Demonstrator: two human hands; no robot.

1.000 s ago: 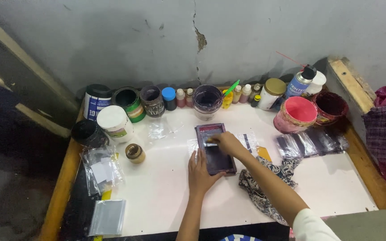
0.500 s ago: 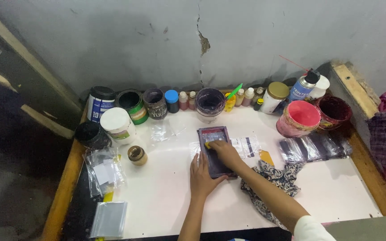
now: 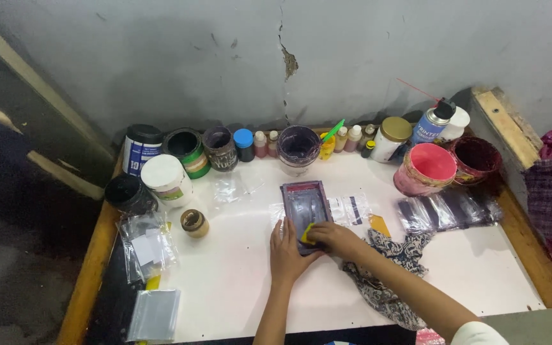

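Small purple frame [image 3: 306,206] lies flat on worktop [image 3: 237,281], long axis 12-to-6; left hand [image 3: 287,249] flat on its 7 o'clock corner, right hand [image 3: 330,236] clamped on yellow scraper [image 3: 307,234].

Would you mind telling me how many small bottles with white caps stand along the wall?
4: two between the blue-capped jar and purple tub, two right of it; others may be hidden.

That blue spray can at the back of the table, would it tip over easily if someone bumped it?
Probably yes. The spray can stands upright and is tall and narrow, so a sideways knock could topple it. Once down, its round body would likely roll. The white bottle and the yellow-lidded jar crowd close beside it and might catch it.
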